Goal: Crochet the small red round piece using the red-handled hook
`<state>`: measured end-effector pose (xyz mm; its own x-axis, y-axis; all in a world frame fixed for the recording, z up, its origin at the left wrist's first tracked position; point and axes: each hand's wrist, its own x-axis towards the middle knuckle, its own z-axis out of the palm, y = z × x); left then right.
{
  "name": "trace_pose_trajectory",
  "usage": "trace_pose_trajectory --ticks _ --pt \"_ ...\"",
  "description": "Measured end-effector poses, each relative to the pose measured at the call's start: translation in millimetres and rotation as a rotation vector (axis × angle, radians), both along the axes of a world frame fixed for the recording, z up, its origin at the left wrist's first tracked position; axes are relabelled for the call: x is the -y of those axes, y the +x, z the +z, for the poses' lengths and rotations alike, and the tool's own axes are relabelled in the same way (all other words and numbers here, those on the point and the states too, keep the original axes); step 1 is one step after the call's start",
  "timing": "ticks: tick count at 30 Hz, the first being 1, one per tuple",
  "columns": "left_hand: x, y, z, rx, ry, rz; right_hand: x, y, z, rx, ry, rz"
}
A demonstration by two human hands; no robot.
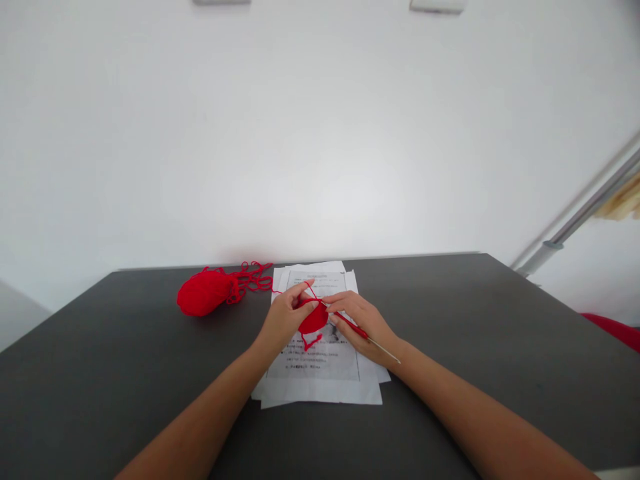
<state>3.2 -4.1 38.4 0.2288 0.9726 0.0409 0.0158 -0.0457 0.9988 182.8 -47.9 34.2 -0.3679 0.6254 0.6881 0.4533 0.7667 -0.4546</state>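
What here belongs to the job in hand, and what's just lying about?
In use:
red crocheted piece, in the left hand
hook, in the right hand
red yarn ball

Apparently just there:
printed papers under the hands, role unclear
grey pole
red object at right edge

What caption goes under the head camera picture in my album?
Left hand pinches red crochet piece; right hand holds red-handled hook above printed papers.

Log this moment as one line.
left hand: holds red crochet piece | right hand: holds red-handled crochet hook | red yarn ball: on dark table, left of printed sheets
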Motion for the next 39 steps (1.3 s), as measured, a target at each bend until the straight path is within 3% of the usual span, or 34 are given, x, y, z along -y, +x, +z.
trace_pose_trajectory --ticks 15,24,27,30,35,37,39 --pt "-1 -2 -2.8 -0.008 0.131 0.013 2 -1 0.7 -0.012 0.029 0.001" --pt "0 -4 3.5 -0.121 0.253 0.015 2 -4 -1.3 -0.362 -0.434 -0.053" --pt "-1 -5 5.6 -0.13 0.263 -0.001 0 -3 -1.0 -0.41 -0.515 -0.029" --pt "-2 -5 7.1 -0.141 0.206 -0.027 -1 2 2.2 -0.297 -0.464 -0.011" --pt "-4 -6 9.7 -0.076 0.051 -0.095 -2 11 8.9 -0.015 -0.164 0.169" --pt "-3 -7 11.6 -0.017 -0.015 -0.124 -2 12 9.8 -0.07 -0.19 0.176" --pt "-2 -7 14.0 0.058 -0.091 -0.16 -2 11 10.0 -0.216 -0.328 0.142"
